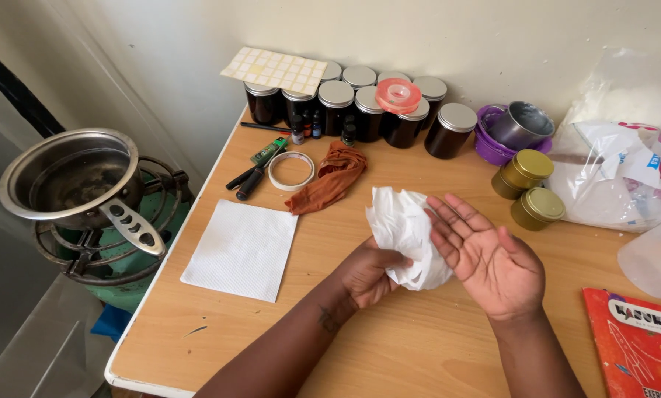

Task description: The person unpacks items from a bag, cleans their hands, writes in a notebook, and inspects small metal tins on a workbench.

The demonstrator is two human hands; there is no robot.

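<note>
The left hand (371,274) closes its fingers around a crumpled white paper towel (405,234), gripping the wad from below so that it stands up off the light wooden table (419,354). The right hand (489,254) lies open, palm up and fingers spread, with the wad pressed against its fingers; the pose suggests the paper is being rubbed over the palm. The wad is bunched and heavily creased, soft-looking, with folds sticking out at the top, and it sits between the two hands above the middle of the table.

To the left a flat white paper napkin (240,249) lies spread out and unwrinkled near the table edge. Behind the hands lie a rumpled rust-orange cloth (330,177), a roll of pale tape (290,170) and a black pen (251,180). Along the wall stands a row of dark glass jars with silver lids (360,107), one carrying a pink tape roll (398,94). Two round gold tins (529,188) stand to the right, near clear plastic bags (610,177). Off the table's left edge, a steel saucepan (72,177) rests on a gas burner (116,250).
</note>
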